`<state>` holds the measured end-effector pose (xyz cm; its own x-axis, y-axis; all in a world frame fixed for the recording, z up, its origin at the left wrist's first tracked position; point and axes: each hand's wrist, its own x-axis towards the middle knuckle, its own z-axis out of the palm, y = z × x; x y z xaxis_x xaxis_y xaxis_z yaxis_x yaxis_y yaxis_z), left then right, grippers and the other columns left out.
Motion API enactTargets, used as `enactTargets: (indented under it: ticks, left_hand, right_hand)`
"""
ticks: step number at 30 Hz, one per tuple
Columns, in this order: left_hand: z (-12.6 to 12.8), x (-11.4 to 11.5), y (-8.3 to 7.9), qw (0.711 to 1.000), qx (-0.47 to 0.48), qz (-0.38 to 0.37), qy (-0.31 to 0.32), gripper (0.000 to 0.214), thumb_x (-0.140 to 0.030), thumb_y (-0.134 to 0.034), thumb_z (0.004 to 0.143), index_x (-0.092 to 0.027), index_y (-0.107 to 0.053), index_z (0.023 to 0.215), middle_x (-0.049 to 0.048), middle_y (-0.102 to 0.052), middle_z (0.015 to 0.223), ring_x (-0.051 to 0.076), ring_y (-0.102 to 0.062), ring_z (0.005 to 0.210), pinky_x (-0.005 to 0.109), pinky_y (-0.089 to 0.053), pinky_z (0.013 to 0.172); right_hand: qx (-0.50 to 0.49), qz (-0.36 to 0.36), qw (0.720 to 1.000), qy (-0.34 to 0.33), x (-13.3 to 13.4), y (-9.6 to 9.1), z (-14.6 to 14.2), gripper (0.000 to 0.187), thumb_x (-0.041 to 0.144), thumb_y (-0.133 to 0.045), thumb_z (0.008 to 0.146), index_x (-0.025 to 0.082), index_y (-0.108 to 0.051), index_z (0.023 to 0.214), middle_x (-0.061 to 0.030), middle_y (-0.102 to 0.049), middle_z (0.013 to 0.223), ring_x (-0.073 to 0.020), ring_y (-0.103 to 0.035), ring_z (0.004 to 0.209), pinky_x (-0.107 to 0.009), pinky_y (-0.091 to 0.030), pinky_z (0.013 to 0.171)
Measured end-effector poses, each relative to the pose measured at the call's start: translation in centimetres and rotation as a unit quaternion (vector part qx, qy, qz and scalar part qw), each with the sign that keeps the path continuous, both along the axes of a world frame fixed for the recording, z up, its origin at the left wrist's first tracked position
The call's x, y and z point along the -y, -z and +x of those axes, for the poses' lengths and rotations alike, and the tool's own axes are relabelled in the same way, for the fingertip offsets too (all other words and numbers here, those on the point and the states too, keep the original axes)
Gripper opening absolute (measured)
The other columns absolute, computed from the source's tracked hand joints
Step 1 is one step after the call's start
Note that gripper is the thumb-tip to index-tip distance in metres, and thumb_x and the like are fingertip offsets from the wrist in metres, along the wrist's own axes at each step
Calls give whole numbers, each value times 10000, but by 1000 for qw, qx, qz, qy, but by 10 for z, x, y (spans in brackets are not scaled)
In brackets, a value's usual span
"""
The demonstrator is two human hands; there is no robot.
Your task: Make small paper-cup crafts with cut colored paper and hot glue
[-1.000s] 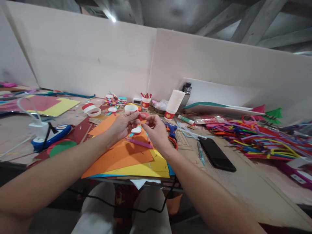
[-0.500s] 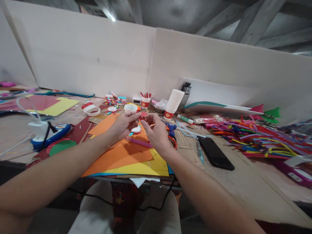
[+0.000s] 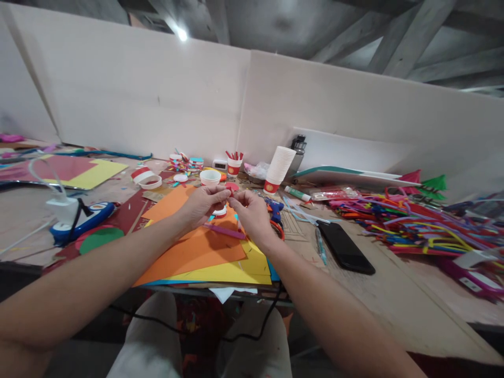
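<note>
My left hand [image 3: 207, 203] and my right hand [image 3: 252, 210] meet above the coloured paper, fingertips pinched together on a small red piece [image 3: 231, 193]. Its exact kind is too small to make out. Just behind the fingertips shows a red round shape [image 3: 233, 186]. Beneath my hands lie orange paper sheets [image 3: 197, 257] over yellow paper [image 3: 236, 274]. A small white-topped piece [image 3: 221, 212] sits between my wrists, partly hidden, and a purple strip [image 3: 224, 231] crosses the orange sheet. The white paper cup [image 3: 210, 177] stands behind my left hand.
Stacked paper cups [image 3: 280, 165] lean behind my right hand, near a blue glue gun [image 3: 276, 206]. On the right are a black phone [image 3: 345, 247], a glue stick [image 3: 298, 193] and piled pipe cleaners [image 3: 413, 220]. A blue power strip [image 3: 84, 223] is at left.
My fingertips have drawn closer together, the right hand's fingers closing in on the small red piece. The view has shifted slightly.
</note>
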<state>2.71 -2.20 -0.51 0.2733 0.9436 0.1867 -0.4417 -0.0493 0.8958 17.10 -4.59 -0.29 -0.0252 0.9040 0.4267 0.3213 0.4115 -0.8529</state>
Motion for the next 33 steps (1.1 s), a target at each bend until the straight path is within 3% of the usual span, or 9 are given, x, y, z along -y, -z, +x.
enactTargets:
  ticks: [5,14,22,25,28,31,33]
  left_hand:
    - [0,0,-1,999,16,-31,2,289,-281,-882,542,-91,-715,682,6,-589,587,39,-474,506,156,-361,481]
    - [0,-1,4,998,53,-24,-13,171,-209,-821,638,-101,-699,689,-3,-587,598,33,-467,494,150,-368,472]
    - [2,-3,9,999,10,-50,13,215,-235,-832,643,-80,-705,719,10,-591,587,33,-472,476,143,-355,450]
    - [-2,-5,6,999,16,-39,4,225,-245,-832,650,-80,-715,747,6,-583,576,39,-488,490,139,-388,468]
    - [-9,-9,2,999,-4,-26,-30,185,-242,-796,705,-84,-712,751,-10,-549,528,21,-443,445,111,-301,394]
    - [-15,-13,-1,997,-21,-21,-67,134,-194,-749,752,-85,-680,713,37,-659,663,5,-466,443,103,-249,349]
    - [-16,-16,-2,996,-26,-25,-82,116,-170,-733,770,-82,-670,729,70,-706,755,18,-540,485,98,-334,382]
  right_hand:
    - [2,-8,1000,-16,-1,4,-1,198,355,-628,766,185,-575,678,22,-601,648,-118,-522,613,-260,-404,612]
    - [-7,-31,999,-24,0,5,-4,202,368,-628,749,184,-584,677,18,-596,648,-120,-506,612,-250,-395,590]
    - [-12,-45,999,-17,1,6,-4,202,351,-615,775,187,-564,668,28,-582,625,-118,-526,605,-247,-403,592]
    - [65,-28,997,-36,0,-3,2,211,375,-630,793,179,-595,725,13,-616,678,-122,-545,629,-247,-402,593]
    - [203,9,979,-32,0,-16,19,188,359,-598,847,176,-634,833,-26,-675,788,-139,-586,684,-261,-417,628]
    - [369,29,927,52,2,-25,44,160,317,-589,864,167,-643,874,-85,-700,848,-195,-616,753,-299,-416,652]
    - [465,-3,881,85,6,-25,58,159,289,-589,864,148,-645,911,-147,-708,912,-255,-643,843,-333,-430,689]
